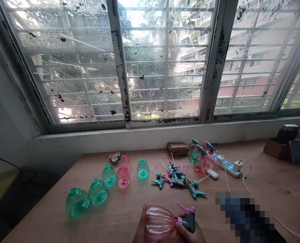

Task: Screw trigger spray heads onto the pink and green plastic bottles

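My left hand (140,226) cups the body of a pink spray bottle (160,222) lying sideways low in the view. My right hand (187,233) grips its grey and pink trigger head (187,217) at the neck. Beyond them on the wooden table (266,189) lies a pile of loose trigger heads (177,179). Several open green bottles (98,192) and two pink bottles (123,176) stand to the left. Three finished bottles with heads (201,158) stand behind the pile.
A white power strip (229,167) with plugs and cables lies right of the bottles. A small brown box (178,148) sits by the window sill. A cardboard box (276,146), a dark jar and a phone (297,152) stand at far right. A pixelated patch covers the lower right.
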A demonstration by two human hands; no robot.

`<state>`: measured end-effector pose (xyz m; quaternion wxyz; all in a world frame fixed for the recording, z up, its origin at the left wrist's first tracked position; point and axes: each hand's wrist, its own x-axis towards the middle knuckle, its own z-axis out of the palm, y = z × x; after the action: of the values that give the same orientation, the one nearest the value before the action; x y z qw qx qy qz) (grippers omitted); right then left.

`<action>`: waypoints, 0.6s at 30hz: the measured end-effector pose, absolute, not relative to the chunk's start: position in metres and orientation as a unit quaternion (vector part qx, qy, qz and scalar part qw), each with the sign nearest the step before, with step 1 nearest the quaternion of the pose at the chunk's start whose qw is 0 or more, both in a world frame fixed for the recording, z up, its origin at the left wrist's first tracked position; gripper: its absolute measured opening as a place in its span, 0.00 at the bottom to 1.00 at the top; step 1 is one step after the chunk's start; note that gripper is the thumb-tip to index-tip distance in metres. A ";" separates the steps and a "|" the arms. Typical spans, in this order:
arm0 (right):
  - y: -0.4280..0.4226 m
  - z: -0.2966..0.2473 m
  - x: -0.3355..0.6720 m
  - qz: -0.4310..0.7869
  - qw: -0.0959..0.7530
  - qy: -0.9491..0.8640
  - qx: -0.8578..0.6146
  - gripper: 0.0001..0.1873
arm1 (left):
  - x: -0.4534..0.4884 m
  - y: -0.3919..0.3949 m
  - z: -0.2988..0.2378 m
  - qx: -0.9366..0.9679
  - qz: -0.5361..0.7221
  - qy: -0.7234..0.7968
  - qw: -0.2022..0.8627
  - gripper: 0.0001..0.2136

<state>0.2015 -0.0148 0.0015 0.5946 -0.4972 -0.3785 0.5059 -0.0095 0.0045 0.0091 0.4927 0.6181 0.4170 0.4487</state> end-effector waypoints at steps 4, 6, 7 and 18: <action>-0.016 0.003 0.203 0.522 0.581 -0.379 -0.496 0.32 | -0.011 0.001 0.013 0.620 0.433 0.424 0.499 0.49; -0.016 0.005 0.204 0.524 0.578 -0.379 -0.497 0.32 | -0.011 0.000 0.012 0.619 0.436 0.429 0.493 0.50; -0.016 0.007 0.204 0.524 0.577 -0.382 -0.497 0.32 | -0.011 0.000 0.011 0.619 0.438 0.431 0.490 0.50; -0.017 0.012 0.205 0.517 0.573 -0.395 -0.498 0.32 | -0.011 -0.001 0.009 0.619 0.441 0.406 0.508 0.52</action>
<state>0.2047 -0.0168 0.0118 0.5734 -0.4982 -0.3949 0.5167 -0.0112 -0.0011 0.0090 0.5080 0.6189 0.4060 0.4406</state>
